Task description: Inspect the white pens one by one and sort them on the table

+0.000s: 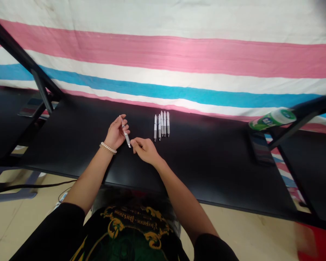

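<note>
My left hand is closed around a white pen with a grey grip, its tip slanting down toward the right. A pale beaded bracelet circles my left wrist. Beside the pen's tip, my right hand has its thumb and forefinger pinched together. Whether something small sits in that pinch, I cannot make out. Several similar white and grey pens lie side by side on the black table, to the right of my left hand and beyond my right hand.
A green and white canister lies tilted at the table's right end, near a black metal brace. Another black brace stands at the left. Striped cloth hangs along the back edge. A red object is on the floor.
</note>
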Demonstrator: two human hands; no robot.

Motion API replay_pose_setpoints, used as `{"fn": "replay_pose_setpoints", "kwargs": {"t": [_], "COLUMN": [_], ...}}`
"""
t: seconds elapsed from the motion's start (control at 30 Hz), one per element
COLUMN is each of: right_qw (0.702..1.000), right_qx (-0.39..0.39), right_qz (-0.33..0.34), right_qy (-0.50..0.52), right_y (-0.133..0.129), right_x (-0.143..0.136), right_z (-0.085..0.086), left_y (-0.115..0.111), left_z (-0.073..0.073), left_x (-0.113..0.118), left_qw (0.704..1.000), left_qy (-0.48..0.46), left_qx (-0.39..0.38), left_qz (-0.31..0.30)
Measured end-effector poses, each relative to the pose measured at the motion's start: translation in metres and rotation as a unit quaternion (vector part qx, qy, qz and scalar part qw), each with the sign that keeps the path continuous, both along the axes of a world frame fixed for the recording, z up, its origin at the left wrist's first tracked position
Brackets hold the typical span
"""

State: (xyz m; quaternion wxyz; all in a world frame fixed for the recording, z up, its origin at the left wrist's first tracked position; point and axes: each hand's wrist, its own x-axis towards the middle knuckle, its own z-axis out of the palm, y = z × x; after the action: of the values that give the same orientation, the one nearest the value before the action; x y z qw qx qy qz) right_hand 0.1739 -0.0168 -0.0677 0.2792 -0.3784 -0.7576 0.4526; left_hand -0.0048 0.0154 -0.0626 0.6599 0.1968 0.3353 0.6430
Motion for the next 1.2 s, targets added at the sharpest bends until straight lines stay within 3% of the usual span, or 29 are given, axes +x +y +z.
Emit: {"fn": "replay_pose_setpoints", "kwargs": {"t": [0.3, 0.5, 1.07, 1.2], "right_qw": [1.000, 0.999, 0.998, 0.998], "right_qx": [0.004, 0.001, -0.003, 0.000], "right_qz": [-0.003, -0.044, -0.060, -0.059], "right_qy": [-0.009, 0.016, 0.018, 0.013], "right_y": [0.001, 0.000, 0.000, 0.000], "right_x": [-0.001, -0.002, -0.003, -0.002], "right_z": [0.001, -0.002, -0.005, -0.004], "left_y": [-0.002, -0.005, -0.008, -0.008], "left_z": [0.004, 0.008, 0.009, 0.009], "left_x": [-0.011, -0.012, -0.009, -0.009], "left_qw": [0.992, 0.987, 0.985, 0.986], "left_qy": [-0.118, -0.158, -0.164, -0.157], "left_qx": [-0.050, -0.043, -0.041, -0.036], "left_qz": [-0.011, 0.003, -0.044, -0.032]}}
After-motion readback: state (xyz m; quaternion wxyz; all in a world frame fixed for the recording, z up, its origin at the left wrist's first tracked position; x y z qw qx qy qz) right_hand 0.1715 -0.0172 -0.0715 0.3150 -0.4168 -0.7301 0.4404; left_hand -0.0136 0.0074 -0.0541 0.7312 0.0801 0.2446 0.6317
